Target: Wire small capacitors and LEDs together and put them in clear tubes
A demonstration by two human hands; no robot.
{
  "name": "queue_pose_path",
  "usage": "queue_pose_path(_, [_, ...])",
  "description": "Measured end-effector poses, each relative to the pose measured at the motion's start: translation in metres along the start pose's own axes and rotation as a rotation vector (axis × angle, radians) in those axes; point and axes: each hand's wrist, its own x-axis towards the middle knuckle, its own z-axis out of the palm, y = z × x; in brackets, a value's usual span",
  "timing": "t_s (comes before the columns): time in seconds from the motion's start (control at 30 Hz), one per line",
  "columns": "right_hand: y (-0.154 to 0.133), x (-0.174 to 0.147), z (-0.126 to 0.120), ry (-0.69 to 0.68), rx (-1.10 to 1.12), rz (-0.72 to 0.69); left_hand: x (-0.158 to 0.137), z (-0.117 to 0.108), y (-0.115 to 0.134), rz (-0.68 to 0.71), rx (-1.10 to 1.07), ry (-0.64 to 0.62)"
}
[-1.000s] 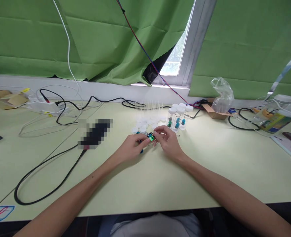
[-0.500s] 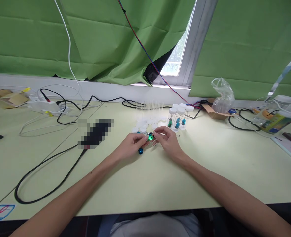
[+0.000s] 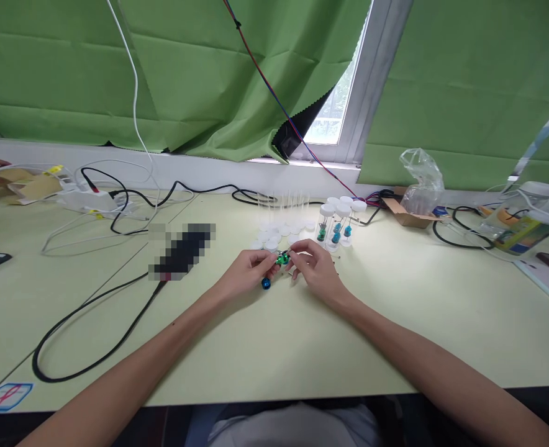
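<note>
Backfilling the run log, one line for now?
left hand: pinching green piece | right hand: at same piece, grip unclear | nearby: blue piece, white-capped tubes

Office-type workroom, maybe light assembly: pale tabletop (image 3: pixel 395 323) by a window (image 3: pixel 333 118), green curtains (image 3: pixel 186 81), power strip (image 3: pixel 86 200), loose black cable (image 3: pixel 36 360), capped clear tubes (image 3: pixel 342 211) holding small parts.

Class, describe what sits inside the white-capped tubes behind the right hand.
Through the clear tubes, a green piece and blue pieces show. Whatever the rear tubes hold is partly covered by the front ones.
</note>
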Motion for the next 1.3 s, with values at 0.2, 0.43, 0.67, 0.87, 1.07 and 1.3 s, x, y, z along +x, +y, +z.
queue_pose_path(0.2, [0.0005,0.0008,-0.0004,0.003,-0.028,-0.002,-0.0001,-0.0008,0.0007,0.012,0.013,0.015])
queue_pose_path(0.43, [0.0007,0.0008,-0.0018,0.004,-0.066,0.008,-0.0006,-0.0005,0.0012,0.007,-0.006,0.011])
queue_pose_path(0.67, [0.0003,0.0012,-0.0027,0.009,-0.100,0.008,-0.0024,-0.0006,0.0050,0.015,0.005,0.007])
queue_pose_path(0.87, [-0.0012,0.0006,-0.0025,0.012,-0.109,0.007,-0.0034,0.0000,0.0048,0.014,0.037,0.000])
queue_pose_path(1.07, [-0.0043,-0.0008,-0.0017,-0.003,-0.144,0.031,-0.0035,0.0008,0.0041,0.008,0.066,-0.015])
queue_pose_path(1.3, [-0.0046,-0.0013,-0.0016,0.010,-0.166,0.039,-0.0025,0.0012,0.0051,-0.004,0.023,0.000])
